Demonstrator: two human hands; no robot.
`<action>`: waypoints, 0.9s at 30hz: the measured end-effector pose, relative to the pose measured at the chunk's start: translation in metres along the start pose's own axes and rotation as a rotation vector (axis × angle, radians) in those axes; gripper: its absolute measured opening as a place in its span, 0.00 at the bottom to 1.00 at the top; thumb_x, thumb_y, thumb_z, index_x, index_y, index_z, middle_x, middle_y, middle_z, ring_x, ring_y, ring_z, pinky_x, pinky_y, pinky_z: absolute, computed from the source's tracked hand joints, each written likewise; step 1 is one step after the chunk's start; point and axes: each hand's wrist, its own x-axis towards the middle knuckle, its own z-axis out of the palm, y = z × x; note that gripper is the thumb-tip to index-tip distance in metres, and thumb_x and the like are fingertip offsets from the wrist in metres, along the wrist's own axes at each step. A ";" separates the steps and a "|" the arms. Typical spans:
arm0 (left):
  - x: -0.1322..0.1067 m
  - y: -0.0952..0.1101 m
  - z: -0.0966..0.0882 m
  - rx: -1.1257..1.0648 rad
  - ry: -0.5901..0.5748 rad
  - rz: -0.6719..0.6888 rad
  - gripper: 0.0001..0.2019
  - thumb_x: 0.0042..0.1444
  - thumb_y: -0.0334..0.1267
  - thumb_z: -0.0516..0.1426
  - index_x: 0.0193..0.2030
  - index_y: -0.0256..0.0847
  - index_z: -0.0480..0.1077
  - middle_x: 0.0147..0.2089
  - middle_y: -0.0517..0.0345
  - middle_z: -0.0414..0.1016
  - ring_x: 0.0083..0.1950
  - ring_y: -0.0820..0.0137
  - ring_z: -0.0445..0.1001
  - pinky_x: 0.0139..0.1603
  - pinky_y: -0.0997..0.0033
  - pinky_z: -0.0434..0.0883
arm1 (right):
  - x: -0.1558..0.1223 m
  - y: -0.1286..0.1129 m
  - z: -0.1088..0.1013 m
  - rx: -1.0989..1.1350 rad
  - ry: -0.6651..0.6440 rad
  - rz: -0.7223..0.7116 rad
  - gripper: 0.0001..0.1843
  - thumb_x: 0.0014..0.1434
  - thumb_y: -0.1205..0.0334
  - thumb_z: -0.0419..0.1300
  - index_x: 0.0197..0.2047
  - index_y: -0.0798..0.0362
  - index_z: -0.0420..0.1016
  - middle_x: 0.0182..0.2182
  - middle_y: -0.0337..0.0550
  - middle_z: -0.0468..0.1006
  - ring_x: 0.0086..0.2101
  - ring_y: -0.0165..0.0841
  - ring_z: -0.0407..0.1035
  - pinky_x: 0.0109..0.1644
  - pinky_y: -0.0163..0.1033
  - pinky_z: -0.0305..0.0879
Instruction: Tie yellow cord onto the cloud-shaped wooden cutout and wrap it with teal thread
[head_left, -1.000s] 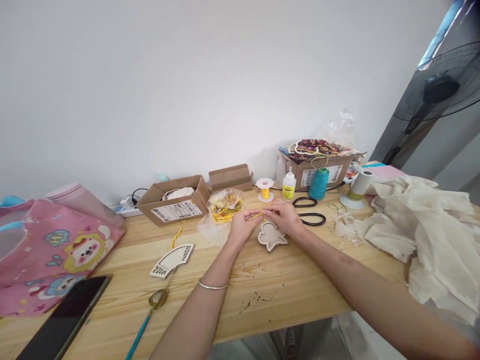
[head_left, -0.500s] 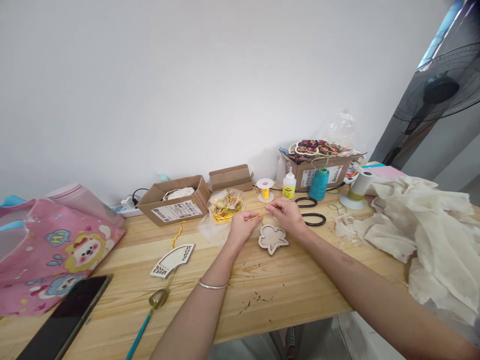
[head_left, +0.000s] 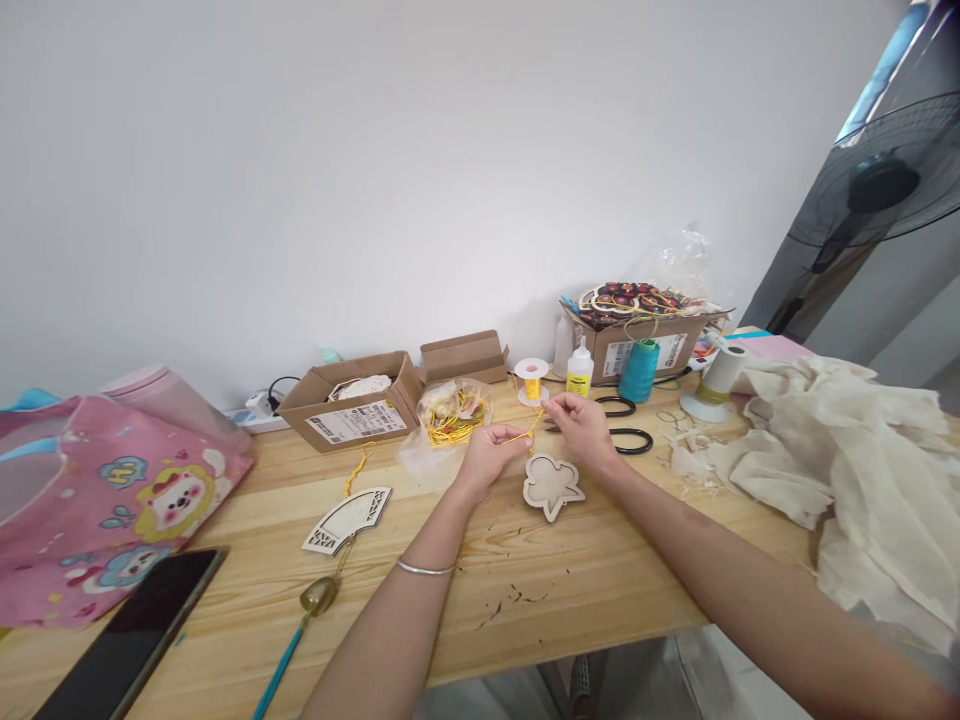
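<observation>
right hand (head_left: 581, 428) has shifted toward two o'clock; we find it and left hand (head_left: 486, 458) pinching cord (head_left: 531, 437), ornament (head_left: 553, 485) at six o'clock.

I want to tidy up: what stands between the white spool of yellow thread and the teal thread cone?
In the head view, an upright white bottle with a yellow label stands between the white spool and teal thread cone.

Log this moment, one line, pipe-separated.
left hand: pinching yellow cord | right hand: pinching same cord | cream cutout: at cord's near end | scissors: by right hand
</observation>
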 end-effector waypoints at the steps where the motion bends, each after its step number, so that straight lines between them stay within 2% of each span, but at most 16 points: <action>1: 0.000 0.000 0.000 -0.033 -0.035 -0.014 0.10 0.32 0.38 0.64 0.24 0.35 0.74 0.24 0.59 0.73 0.25 0.76 0.66 0.30 0.76 0.61 | 0.001 0.002 0.000 0.012 -0.006 0.031 0.17 0.52 0.52 0.53 0.23 0.56 0.69 0.18 0.37 0.66 0.21 0.26 0.57 0.23 0.31 0.54; 5: -0.003 0.001 -0.001 -0.098 -0.076 -0.043 0.12 0.31 0.39 0.64 0.24 0.34 0.73 0.20 0.62 0.69 0.21 0.80 0.61 0.25 0.79 0.57 | 0.002 0.008 0.001 0.037 -0.047 0.072 0.18 0.51 0.50 0.53 0.24 0.57 0.70 0.18 0.36 0.66 0.20 0.25 0.56 0.22 0.31 0.53; 7: -0.004 0.003 -0.001 -0.094 -0.074 -0.067 0.13 0.33 0.41 0.63 0.25 0.34 0.72 0.13 0.68 0.60 0.16 0.84 0.52 0.19 0.80 0.50 | 0.002 0.009 0.001 0.048 -0.055 0.078 0.18 0.51 0.50 0.54 0.24 0.57 0.70 0.18 0.36 0.67 0.20 0.25 0.57 0.22 0.31 0.53; 10: -0.005 0.007 0.000 -0.089 -0.077 -0.090 0.15 0.35 0.44 0.62 0.25 0.33 0.72 0.09 0.73 0.48 0.14 0.85 0.40 0.17 0.78 0.40 | 0.002 0.006 0.001 0.067 -0.071 0.085 0.17 0.51 0.50 0.53 0.25 0.57 0.71 0.18 0.37 0.68 0.20 0.26 0.59 0.22 0.31 0.54; 15: -0.005 0.010 0.000 -0.101 -0.035 -0.070 0.15 0.34 0.43 0.63 0.26 0.33 0.72 0.09 0.72 0.49 0.14 0.85 0.40 0.18 0.76 0.38 | 0.001 -0.005 0.001 0.068 -0.228 -0.025 0.12 0.50 0.57 0.55 0.33 0.56 0.74 0.29 0.43 0.76 0.30 0.31 0.67 0.32 0.34 0.61; 19: -0.004 0.008 -0.002 -0.106 -0.060 -0.062 0.15 0.36 0.42 0.62 0.28 0.32 0.72 0.10 0.72 0.47 0.14 0.85 0.40 0.18 0.76 0.37 | -0.001 -0.006 0.001 0.007 -0.322 -0.155 0.10 0.51 0.61 0.56 0.30 0.55 0.77 0.26 0.44 0.76 0.30 0.32 0.67 0.36 0.37 0.61; 24: -0.002 0.003 -0.005 -0.117 -0.090 -0.046 0.13 0.41 0.43 0.59 0.28 0.33 0.71 0.09 0.73 0.45 0.13 0.84 0.39 0.17 0.76 0.36 | -0.001 -0.001 0.001 -0.087 -0.277 -0.162 0.09 0.51 0.62 0.57 0.29 0.56 0.77 0.24 0.43 0.75 0.27 0.31 0.66 0.32 0.36 0.60; 27: 0.000 0.002 -0.005 -0.063 -0.070 -0.040 0.12 0.41 0.43 0.58 0.25 0.33 0.70 0.10 0.72 0.45 0.14 0.83 0.39 0.17 0.76 0.37 | -0.002 -0.001 0.002 -0.168 -0.232 -0.237 0.08 0.51 0.62 0.57 0.27 0.55 0.76 0.22 0.42 0.74 0.26 0.30 0.65 0.31 0.36 0.58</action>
